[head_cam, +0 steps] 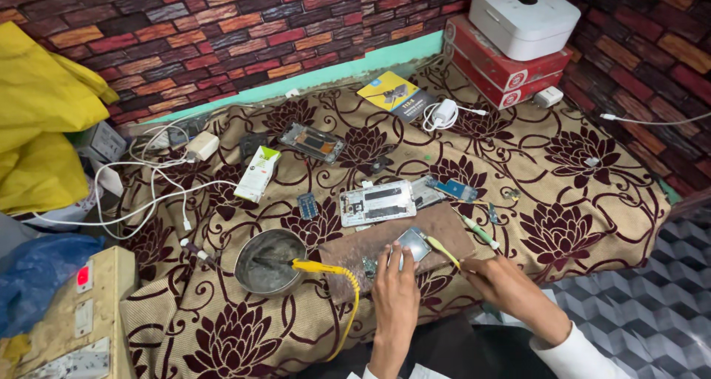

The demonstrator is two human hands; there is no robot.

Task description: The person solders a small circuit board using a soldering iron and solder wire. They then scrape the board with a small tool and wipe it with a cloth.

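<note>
My left hand rests on a brown work board, its fingertips pinning down a small silvery phone part. My right hand grips a thin yellow-handled tool whose tip points at that part. A green-and-white screwdriver lies on the board beside the right hand. An opened phone body and a blue circuit board lie just beyond the board on the floral cloth.
A round metal tin holds a yellow soldering iron at the left. Another opened phone, a white-green box, white chargers and cables, red boxes with a white device, and a switchboard surround the bench.
</note>
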